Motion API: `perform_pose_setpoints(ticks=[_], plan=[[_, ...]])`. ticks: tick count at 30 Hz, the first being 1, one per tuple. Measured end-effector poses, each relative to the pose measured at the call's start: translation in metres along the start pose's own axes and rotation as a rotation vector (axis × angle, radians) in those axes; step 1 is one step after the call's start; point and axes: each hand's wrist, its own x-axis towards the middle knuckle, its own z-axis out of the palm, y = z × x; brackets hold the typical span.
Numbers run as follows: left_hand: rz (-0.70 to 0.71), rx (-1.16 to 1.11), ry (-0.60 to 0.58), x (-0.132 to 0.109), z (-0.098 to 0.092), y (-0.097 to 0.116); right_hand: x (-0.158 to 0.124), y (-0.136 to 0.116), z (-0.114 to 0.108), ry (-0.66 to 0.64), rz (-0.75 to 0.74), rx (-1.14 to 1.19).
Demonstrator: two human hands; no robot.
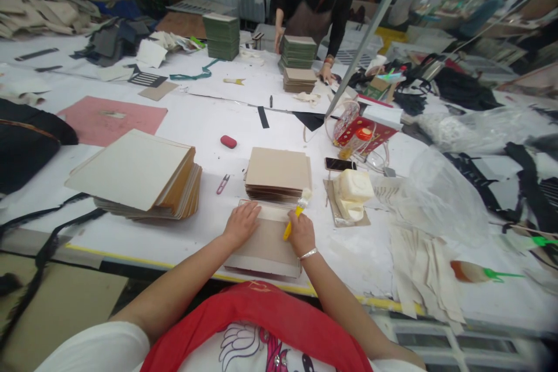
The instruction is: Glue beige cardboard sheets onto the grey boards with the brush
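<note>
Landmark: a cardboard pile (265, 250), low, at the near edge of a white table (349, 253), directly before the wearer.

Left hand (242, 223): laid palm-down on the pile's far left corner, fingers extended, released.

Right hand (301, 235): clenched round a brush (300, 213) at the pile's far right side. Yellow handle, bristles pointing up and away, with pale matter on them; whether they touch anything cannot be told. A bracelet (308, 253) on the wrist.

Second pile (279, 168): brown boards, just beyond the cardboard pile.

Tub (354, 188): cream-coloured, on a scrap of board, beyond the cardboard pile to the right. Phone (340, 164): dark, lying farther out on the same side.

Large stack (135, 168): pale-topped boards, uneven edges, left of the cardboard pile. Between the two, slightly beyond: pink snips (222, 184).

Red case (228, 141): small, rounded, farther beyond the cardboard pile, to the left.

Cloth strips (421, 267): off-white, right of the cardboard pile, hanging over the table edge. Bottle (469, 271): green nozzle, brownish contents, lying farther right.

Red bag (370, 128): patterned, well beyond the cardboard pile, to the right.

Co-worker (311, 11): dark sleeves, across the table, far beyond the cardboard pile, behind a green stack (298, 53).
</note>
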Motion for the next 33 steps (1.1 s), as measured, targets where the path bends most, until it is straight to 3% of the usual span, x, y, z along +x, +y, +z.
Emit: perform_pose_setpoints(ticks=[3,8,14,17,21,26,30,33], plan=[[0.02,0.027,-0.101,-0.003,0.006,0.009,-0.003,-0.006,0.003,-0.036,-0.042,-0.054],[-0.046,0.093,-0.149,-0.004,0.002,0.008,-0.008,-0.007,0.007,-0.008,-0.128,-0.069],[-0.046,0.082,-0.034,-0.002,-0.001,0.007,-0.039,0.003,-0.017,0.05,-0.241,-0.011],[-0.027,0.065,-0.092,-0.002,0.001,0.003,-0.068,0.029,-0.035,0.044,-0.182,-0.022],[-0.018,0.071,-0.104,-0.004,0.005,0.002,-0.11,0.088,-0.048,0.012,-0.018,-0.128],[0.181,0.003,-0.167,0.011,0.023,0.038,-0.154,0.151,-0.047,-0.089,0.18,-0.286],[0.26,-0.067,-0.27,0.026,0.035,0.079,-0.165,0.164,-0.045,-0.096,0.264,-0.251],[0.256,-0.078,-0.287,0.026,0.022,0.08,-0.152,0.159,-0.043,0.022,0.224,-0.137]])
